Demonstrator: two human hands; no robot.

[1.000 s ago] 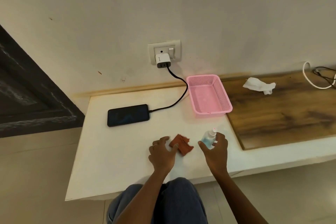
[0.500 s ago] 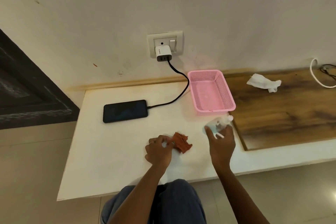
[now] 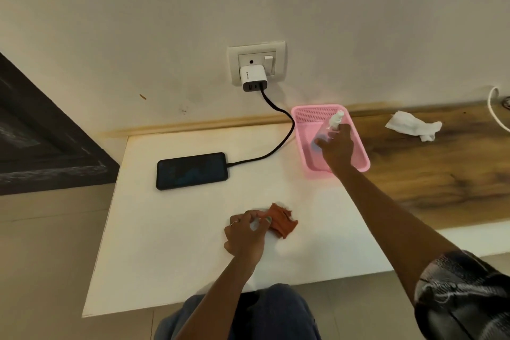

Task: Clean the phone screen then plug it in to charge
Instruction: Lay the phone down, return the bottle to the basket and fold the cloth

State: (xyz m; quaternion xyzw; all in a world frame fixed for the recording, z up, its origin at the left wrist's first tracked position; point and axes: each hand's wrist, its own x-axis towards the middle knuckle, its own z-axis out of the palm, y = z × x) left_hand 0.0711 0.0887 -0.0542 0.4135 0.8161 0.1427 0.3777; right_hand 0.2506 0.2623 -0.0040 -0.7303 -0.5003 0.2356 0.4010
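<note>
A black phone (image 3: pixel 191 170) lies screen up on the white table (image 3: pixel 171 243), with a black cable (image 3: pixel 278 143) running from its right end up to a white charger (image 3: pixel 253 78) in the wall socket (image 3: pixel 256 62). My right hand (image 3: pixel 335 148) grips a small clear spray bottle (image 3: pixel 332 123) with a white nozzle, held over the pink basket (image 3: pixel 358 146). My left hand (image 3: pixel 245 233) rests on the table near its front and pinches the edge of a crumpled orange cloth (image 3: pixel 283 219).
A wooden board (image 3: pixel 441 174) covers the counter to the right of the basket, with a crumpled white tissue (image 3: pixel 412 125) on it. A white cord (image 3: pixel 495 110) loops at the far right edge. A dark frame (image 3: pixel 41 146) stands at the left.
My right hand has carried the spray bottle from the table's front up and away into the space over the pink basket. My left hand stays at the orange cloth.
</note>
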